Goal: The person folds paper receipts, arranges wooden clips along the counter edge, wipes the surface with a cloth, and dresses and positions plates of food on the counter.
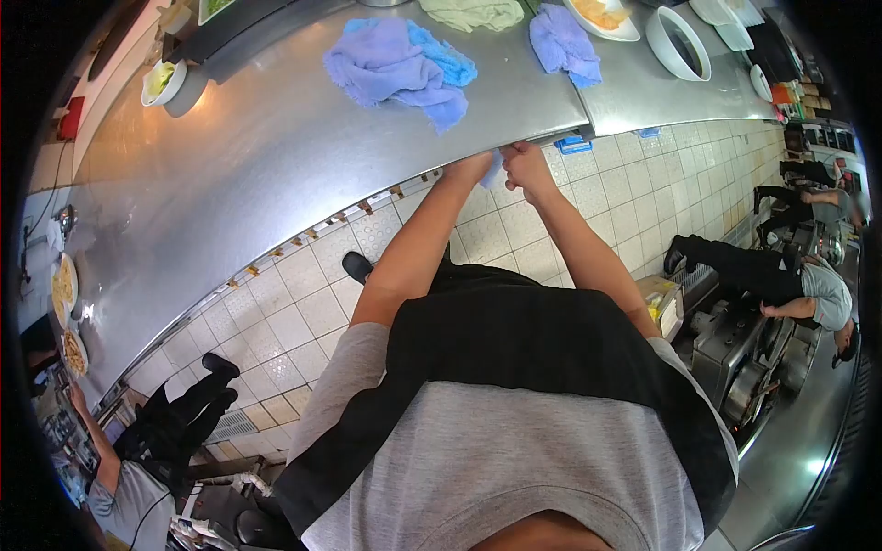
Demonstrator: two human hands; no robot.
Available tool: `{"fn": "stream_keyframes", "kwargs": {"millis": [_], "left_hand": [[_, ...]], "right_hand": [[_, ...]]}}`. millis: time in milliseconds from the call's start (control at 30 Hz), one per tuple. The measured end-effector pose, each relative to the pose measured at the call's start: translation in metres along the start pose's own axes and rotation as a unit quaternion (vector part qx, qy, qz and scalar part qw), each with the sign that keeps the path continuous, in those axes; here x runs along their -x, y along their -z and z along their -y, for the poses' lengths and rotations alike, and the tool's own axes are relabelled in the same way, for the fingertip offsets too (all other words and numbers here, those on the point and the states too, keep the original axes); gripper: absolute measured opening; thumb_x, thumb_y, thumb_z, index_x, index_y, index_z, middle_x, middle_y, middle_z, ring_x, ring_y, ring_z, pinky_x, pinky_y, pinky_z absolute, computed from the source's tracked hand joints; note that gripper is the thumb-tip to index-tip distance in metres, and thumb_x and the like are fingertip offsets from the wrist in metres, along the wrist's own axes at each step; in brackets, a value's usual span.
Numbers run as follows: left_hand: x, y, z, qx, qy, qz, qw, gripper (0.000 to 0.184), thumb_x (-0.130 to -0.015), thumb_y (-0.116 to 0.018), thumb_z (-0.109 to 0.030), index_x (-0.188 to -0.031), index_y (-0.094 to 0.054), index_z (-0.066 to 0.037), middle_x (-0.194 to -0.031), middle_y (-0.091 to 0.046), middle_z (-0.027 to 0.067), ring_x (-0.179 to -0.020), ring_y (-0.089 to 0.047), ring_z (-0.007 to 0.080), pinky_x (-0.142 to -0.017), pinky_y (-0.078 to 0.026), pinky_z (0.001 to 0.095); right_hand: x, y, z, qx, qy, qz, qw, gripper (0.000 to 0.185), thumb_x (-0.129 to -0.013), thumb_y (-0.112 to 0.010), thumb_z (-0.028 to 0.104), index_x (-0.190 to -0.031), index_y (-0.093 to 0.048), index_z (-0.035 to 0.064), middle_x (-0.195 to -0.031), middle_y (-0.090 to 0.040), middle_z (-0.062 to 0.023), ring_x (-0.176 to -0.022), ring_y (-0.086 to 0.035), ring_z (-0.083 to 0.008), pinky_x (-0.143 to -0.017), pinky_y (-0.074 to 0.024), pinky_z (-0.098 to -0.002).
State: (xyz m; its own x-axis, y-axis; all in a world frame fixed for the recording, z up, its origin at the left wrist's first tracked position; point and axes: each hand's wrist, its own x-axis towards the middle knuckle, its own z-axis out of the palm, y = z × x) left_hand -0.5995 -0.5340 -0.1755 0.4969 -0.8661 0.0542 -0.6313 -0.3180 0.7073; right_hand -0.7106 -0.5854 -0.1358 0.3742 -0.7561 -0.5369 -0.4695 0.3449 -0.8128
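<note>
Cannot see the fingers of the left hand [470, 169], hidden under the worktop [266, 138]; can make out only a scrap of the cloth [492, 172] beside it; cannot tell of any contact with the right hand [527, 169]; see only part of the pale rag [473, 13] and green food [217, 5], cut off at the top; cannot make out the far people [818, 202], small and blurred.

Glare on counter [266, 138], dark curved edges.

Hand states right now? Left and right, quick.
Left hand: can't tell; fingers hidden at the counter edge.
Right hand: curled closed beside a cloth; grip on it unclear.
</note>
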Motion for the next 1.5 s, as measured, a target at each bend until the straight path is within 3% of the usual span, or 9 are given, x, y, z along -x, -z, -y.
{"fn": "stream_keyframes", "kwargs": {"millis": [433, 533, 600, 767, 900, 1067, 1233, 1300, 1500], "left_hand": [[0.022, -0.012, -0.021, 0.017, -0.057, 0.09, 0.994, 0.019, -0.075, -0.057, -0.019, -0.083, -0.066, -0.004, -0.088, -0.066, 0.0176, -0.085, -0.065, 0.0315, -0.074, -0.049, 0.0451], [0.016, -0.026, -0.038, 0.095, -0.007, -0.057, 0.994, 0.037, -0.081, -0.052, -0.025, -0.105, -0.063, 0.002, -0.118, -0.056, 0.0264, -0.109, -0.056, 0.0404, -0.092, -0.044, 0.0505], [0.017, -0.023, -0.034, -0.042, -0.051, 0.061, 0.996, 0.042, -0.084, -0.05, -0.023, -0.117, -0.056, 0.002, -0.129, -0.049, 0.0254, -0.121, -0.048, 0.0373, -0.1, -0.037, 0.0507], [0.083, 0.02, -0.001, -0.147, -0.203, 0.006, 0.968, 0.045, -0.086, -0.049, -0.018, -0.127, -0.046, 0.001, -0.137, -0.043, 0.0175, -0.128, -0.041, 0.0312, -0.101, -0.038, 0.045], [0.171, 0.091, 0.087, 0.033, -0.008, 0.27, 0.962, 0.044, -0.083, -0.051, -0.017, -0.126, -0.053, -0.007, -0.113, -0.061, 0.0197, -0.1, -0.06, 0.0367, -0.085, -0.049, 0.0461], [0.318, 0.155, 0.244, -0.006, 0.262, -0.151, 0.953, 0.03, -0.08, -0.052, -0.011, -0.105, -0.067, -0.004, -0.098, -0.065, 0.0228, -0.085, -0.065, 0.0347, -0.077, -0.051, 0.0437], [0.35, 0.332, 0.203, -0.035, 0.382, -0.533, 0.754, 0.026, -0.088, -0.054, -0.02, -0.107, -0.064, -0.003, -0.097, -0.065, 0.0196, -0.09, -0.063, 0.0348, -0.079, -0.05, 0.0416], [0.335, 0.366, 0.204, -0.136, 0.283, -0.511, 0.8, 0.027, -0.087, -0.057, -0.017, -0.111, -0.062, -0.005, -0.101, -0.065, 0.0154, -0.092, -0.062, 0.032, -0.08, -0.05, 0.038], [0.281, 0.412, 0.242, -0.204, 0.047, -0.257, 0.944, 0.039, -0.09, -0.054, -0.029, -0.122, -0.055, -0.007, -0.128, -0.053, 0.0145, -0.122, -0.046, 0.0337, -0.103, -0.035, 0.0442]], "right_hand": [[-0.009, 0.015, -0.038, -0.205, 0.114, -0.008, 0.972, 0.022, -0.093, -0.052, 0.018, -0.11, -0.058, 0.0061, -0.083, -0.059, -0.0006, -0.069, -0.054, -0.0071, -0.06, -0.0487, -0.0231], [-0.007, 0.033, -0.017, -0.168, 0.128, -0.055, 0.976, 0.031, -0.092, -0.053, 0.018, -0.119, -0.056, 0.0041, -0.069, -0.05, 0.0034, -0.058, -0.047, -0.0053, -0.05, -0.0458, -0.0226], [-0.008, 0.036, -0.021, -0.128, 0.16, -0.04, 0.978, 0.029, -0.094, -0.053, 0.02, -0.118, -0.056, 0.0042, -0.059, -0.044, 0.0034, -0.049, -0.041, -0.0056, -0.043, -0.0391, -0.0235], [0.018, 0.043, -0.031, 0.037, 0.051, 0.072, 0.995, 0.048, -0.089, -0.059, 0.04, -0.118, -0.052, 0.0029, -0.092, -0.062, -0.0072, -0.058, -0.057, -0.0139, -0.049, -0.0497, -0.0261], [-0.008, 0.038, -0.084, 0.205, 0.062, 0.354, 0.91, 0.038, -0.092, -0.059, 0.023, -0.123, -0.053, 0.001, -0.093, -0.064, -0.0085, -0.064, -0.06, -0.0145, -0.059, -0.0501, -0.0285], [0.052, -0.086, -0.003, 0.19, 0.159, 0.523, 0.815, 0.033, -0.092, -0.059, 0.015, -0.121, -0.056, 0.0005, -0.093, -0.064, -0.0074, -0.078, -0.06, -0.0145, -0.073, -0.0492, -0.0275], [0.112, -0.232, 0.112, 0.284, 0.419, 0.434, 0.745, 0.036, -0.087, -0.062, 0.016, -0.121, -0.058, 0.0042, -0.122, -0.056, -0.0164, -0.111, -0.054, -0.0241, -0.092, -0.0433, -0.0358], [0.107, -0.293, 0.13, 0.299, 0.608, 0.325, 0.66, 0.04, -0.085, -0.064, 0.019, -0.122, -0.057, 0.006, -0.124, -0.054, -0.0191, -0.113, -0.052, -0.0305, -0.094, -0.0416, -0.0406], [0.094, -0.417, 0.145, 0.451, 0.655, 0.164, 0.584, 0.042, -0.085, -0.06, 0.026, -0.124, -0.056, 0.0104, -0.135, -0.046, -0.0169, -0.127, -0.038, -0.0355, -0.107, -0.024, -0.046]]}}
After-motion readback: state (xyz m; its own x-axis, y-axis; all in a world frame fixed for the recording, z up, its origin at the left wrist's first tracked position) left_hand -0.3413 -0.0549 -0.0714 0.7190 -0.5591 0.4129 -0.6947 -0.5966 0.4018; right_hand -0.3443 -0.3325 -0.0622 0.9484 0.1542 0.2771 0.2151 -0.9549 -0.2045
